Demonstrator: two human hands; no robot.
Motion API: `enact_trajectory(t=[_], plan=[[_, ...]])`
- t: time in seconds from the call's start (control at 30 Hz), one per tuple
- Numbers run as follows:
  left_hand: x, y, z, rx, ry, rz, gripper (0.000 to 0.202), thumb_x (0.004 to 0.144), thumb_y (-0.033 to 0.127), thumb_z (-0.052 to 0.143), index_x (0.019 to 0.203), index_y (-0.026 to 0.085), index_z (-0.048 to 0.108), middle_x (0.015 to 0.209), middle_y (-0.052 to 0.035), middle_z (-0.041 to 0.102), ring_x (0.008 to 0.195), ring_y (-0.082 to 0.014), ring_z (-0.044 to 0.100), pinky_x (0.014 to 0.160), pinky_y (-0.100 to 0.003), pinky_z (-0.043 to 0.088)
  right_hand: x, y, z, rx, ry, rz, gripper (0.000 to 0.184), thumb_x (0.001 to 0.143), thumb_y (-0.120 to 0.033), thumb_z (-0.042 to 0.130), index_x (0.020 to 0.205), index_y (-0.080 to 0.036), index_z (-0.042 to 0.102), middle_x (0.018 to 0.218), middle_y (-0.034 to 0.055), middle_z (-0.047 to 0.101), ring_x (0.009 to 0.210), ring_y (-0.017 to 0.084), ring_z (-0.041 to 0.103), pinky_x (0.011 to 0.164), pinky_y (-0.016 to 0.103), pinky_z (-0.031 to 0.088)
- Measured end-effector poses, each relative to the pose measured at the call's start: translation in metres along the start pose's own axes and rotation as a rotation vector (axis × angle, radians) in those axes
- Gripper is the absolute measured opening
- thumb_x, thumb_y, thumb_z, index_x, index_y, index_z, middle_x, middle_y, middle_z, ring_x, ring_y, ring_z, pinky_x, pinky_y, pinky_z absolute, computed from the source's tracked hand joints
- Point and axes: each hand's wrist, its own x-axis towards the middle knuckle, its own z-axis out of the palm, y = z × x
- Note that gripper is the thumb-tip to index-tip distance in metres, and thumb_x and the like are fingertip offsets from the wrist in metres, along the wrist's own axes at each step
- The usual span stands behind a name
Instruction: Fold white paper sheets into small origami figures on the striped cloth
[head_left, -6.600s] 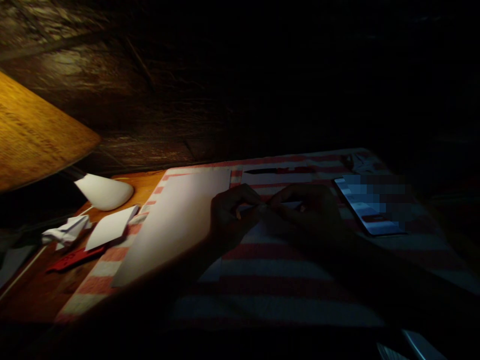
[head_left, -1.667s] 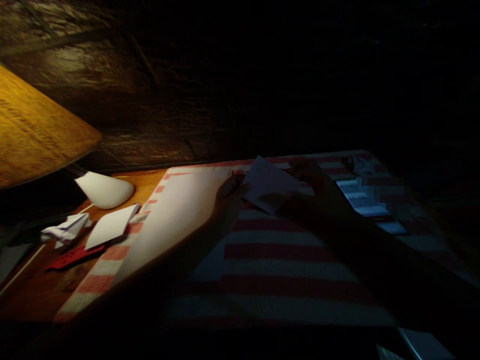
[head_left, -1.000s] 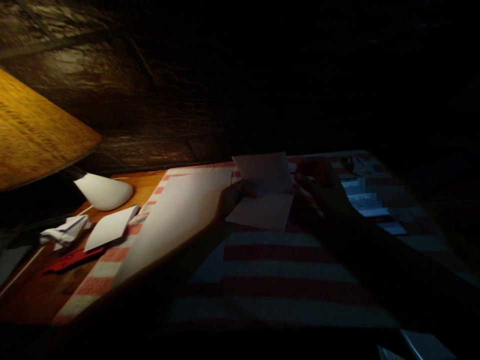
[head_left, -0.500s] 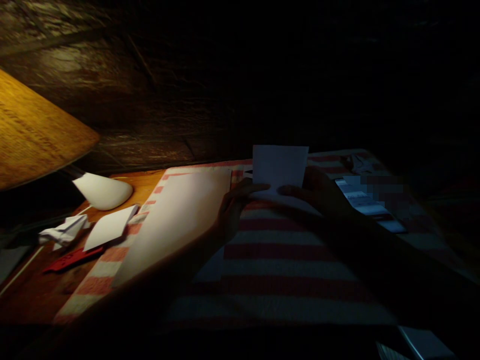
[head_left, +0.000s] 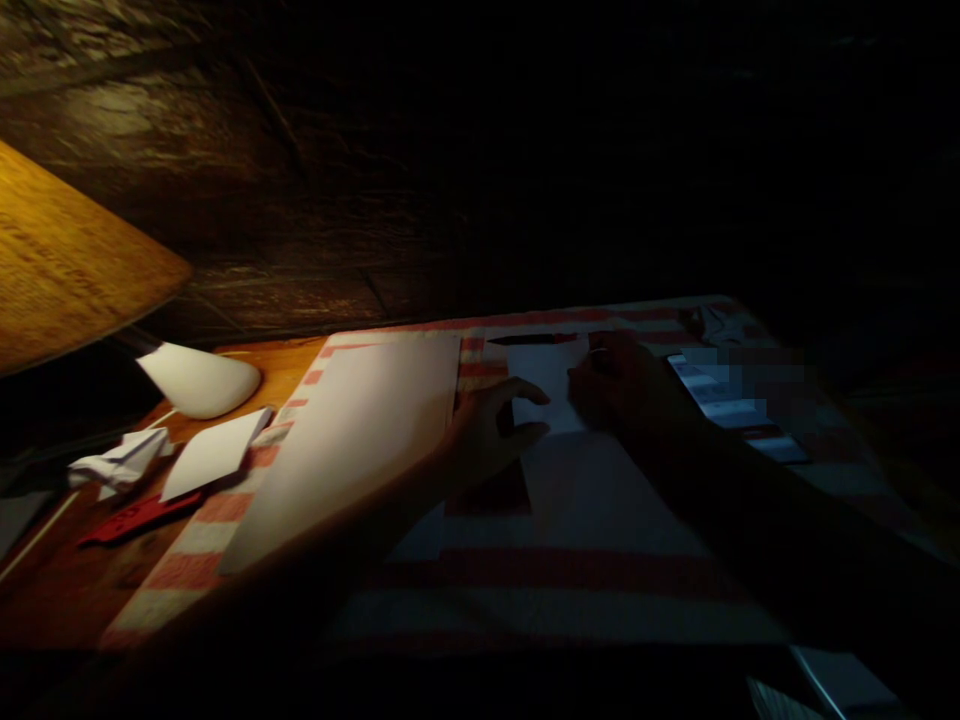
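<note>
Creased white paper [head_left: 570,460] is laid on the red-and-white striped cloth [head_left: 570,575] between the two hands, near the dark-bladed knife [head_left: 529,340] and apart from the larger white sheet [head_left: 352,440] on the left. Over its left edge, the left hand [head_left: 491,430] is held with thumb and forefinger spread, nothing gripped between them; whether the fingertips are touching the paper cannot be told. At the right edge, the fingers of the right hand [head_left: 615,385] are curled, but what is pinched there is hidden by shadow. Very light, thin and flexible handling is to be expected, with easy slipping and unwanted creasing; it would be best held flat by the edges, with light fingertip pressure beside the crease.
</note>
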Motion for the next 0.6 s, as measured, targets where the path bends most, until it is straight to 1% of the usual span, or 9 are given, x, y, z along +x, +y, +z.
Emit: enact_trajectory(t=[0.07,0.13,0.2,0.27,0.33,0.4,0.47,0.53,0.6], plan=[[-0.001,0.001,0.0,0.156,-0.019,0.028,0.046,0.076,0.035,0.081,0.117,0.023,0.064,0.107,-0.0071,0.066,0.094,-0.025,0.062,0.082,-0.041,0.052,-0.002,0.002,0.002,-0.125,0.006,-0.007,0.016,0.085,-0.028,0.064,0.098,-0.019,0.063,0.086,0.0087,0.072,0.072,0.022,0.066,0.062,0.034,0.048],[-0.003,0.003,0.001,0.33,-0.005,0.052,0.064,0.071,0.043,0.086,0.125,0.021,0.06,0.119,-0.0126,0.058,0.109,-0.0327,0.058,0.092,-0.052,0.051,-0.004,0.004,0.005,-0.213,0.005,-0.042,0.016,0.084,-0.023,0.062,0.1,-0.018,0.064,0.093,0.0112,0.073,0.078,0.024,0.067,0.067,0.035,0.048],[-0.006,0.007,0.002,0.478,0.031,0.068,0.076,0.069,0.05,0.086,0.132,0.018,0.055,0.134,-0.0186,0.047,0.126,-0.0411,0.048,0.102,-0.062,0.044,-0.006,0.006,0.008,-0.243,0.009,-0.057,0.027,0.083,-0.019,0.062,0.109,-0.017,0.064,0.1,0.0132,0.073,0.084,0.027,0.068,0.071,0.038,0.049],[-0.009,0.013,0.003,0.564,0.04,0.098,0.077,0.072,0.051,0.084,0.134,0.018,0.052,0.146,-0.0213,0.037,0.135,-0.0455,0.039,0.107,-0.067,0.039,-0.007,0.007,0.011,-0.239,0.002,-0.048,0.039,0.082,-0.019,0.065,0.12,-0.016,0.061,0.101,0.0136,0.073,0.085,0.027,0.068,0.071,0.038,0.05],[-0.012,0.02,0.003,0.61,0.02,0.153,0.07,0.077,0.047,0.081,0.133,0.017,0.051,0.152,-0.0213,0.033,0.137,-0.0465,0.037,0.108,-0.067,0.038,-0.008,0.007,0.011,-0.219,-0.009,-0.034,0.048,0.08,-0.021,0.069,0.126,-0.015,0.057,0.098,0.0125,0.073,0.081,0.027,0.067,0.069,0.038,0.049],[-0.013,0.026,0.004,0.637,-0.016,0.208,0.06,0.082,0.042,0.077,0.131,0.018,0.052,0.152,-0.02,0.036,0.135,-0.0446,0.041,0.107,-0.065,0.04,-0.008,0.006,0.011,-0.196,-0.019,-0.042,0.047,0.08,-0.023,0.07,0.124,-0.014,0.057,0.095,0.0112,0.072,0.078,0.025,0.066,0.066,0.036,0.048],[-0.013,0.029,0.004,0.636,-0.111,0.256,0.045,0.088,0.035,0.07,0.126,0.018,0.054,0.144,-0.0176,0.047,0.126,-0.0391,0.051,0.102,-0.059,0.047,-0.007,0.004,0.01,-0.206,-0.013,-0.078,0.039,0.079,-0.023,0.071,0.115,-0.016,0.06,0.095,0.0107,0.071,0.078,0.024,0.065,0.066,0.036,0.047],[-0.013,0.03,0.004,0.615,-0.209,0.282,0.033,0.092,0.029,0.063,0.122,0.017,0.055,0.131,-0.0148,0.057,0.115,-0.0333,0.059,0.096,-0.052,0.053,-0.008,0.001,0.008,-0.256,-0.005,-0.114,0.026,0.079,-0.024,0.072,0.102,-0.017,0.062,0.094,0.01,0.07,0.078,0.023,0.063,0.067,0.036,0.046],[-0.014,0.031,0.005,0.597,-0.252,0.292,0.03,0.093,0.024,0.059,0.122,0.016,0.055,0.124,-0.0136,0.061,0.112,-0.0312,0.061,0.095,-0.05,0.054,-0.009,-0.003,0.008,-0.297,-0.025,-0.146,0.019,0.079,-0.023,0.071,0.096,-0.018,0.063,0.095,0.0097,0.071,0.079,0.023,0.062,0.068,0.036,0.047]])
